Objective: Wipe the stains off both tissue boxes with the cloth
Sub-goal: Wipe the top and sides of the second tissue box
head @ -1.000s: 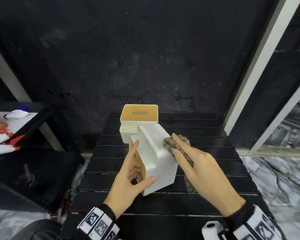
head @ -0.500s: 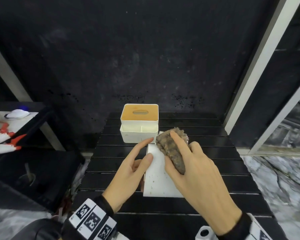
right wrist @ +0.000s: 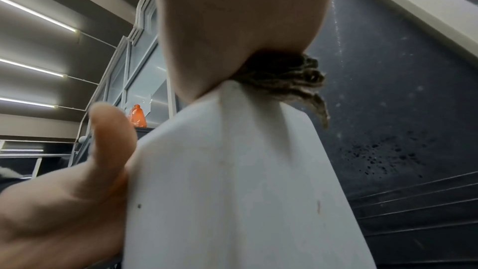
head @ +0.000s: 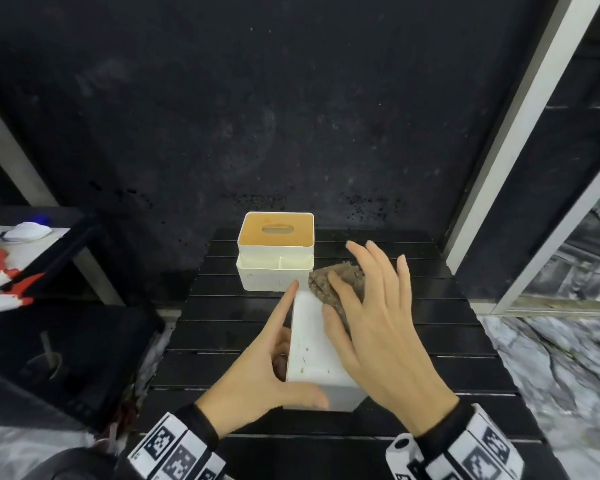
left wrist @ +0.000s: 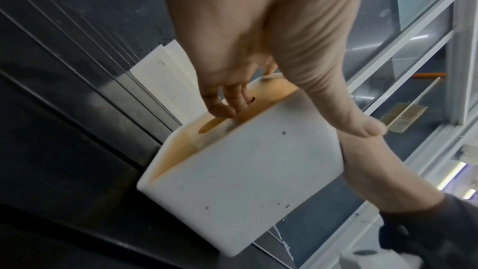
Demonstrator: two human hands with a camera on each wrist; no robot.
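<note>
While my left hand (head: 257, 372) grips the white plastic tissue box (head: 314, 355) lying on its side, long axis running away from me, my right hand (head: 374, 327) presses the brown knitted cloth (head: 336, 284) flat-fingered onto that box's far end, speckled near end unwiped.

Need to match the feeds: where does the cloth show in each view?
Head: cloth centre, under the right hand, on the tipped box.
Left wrist: not in view.
Right wrist: upper centre, squeezed between palm and box.
Shared landmark: the tipped box.
</note>
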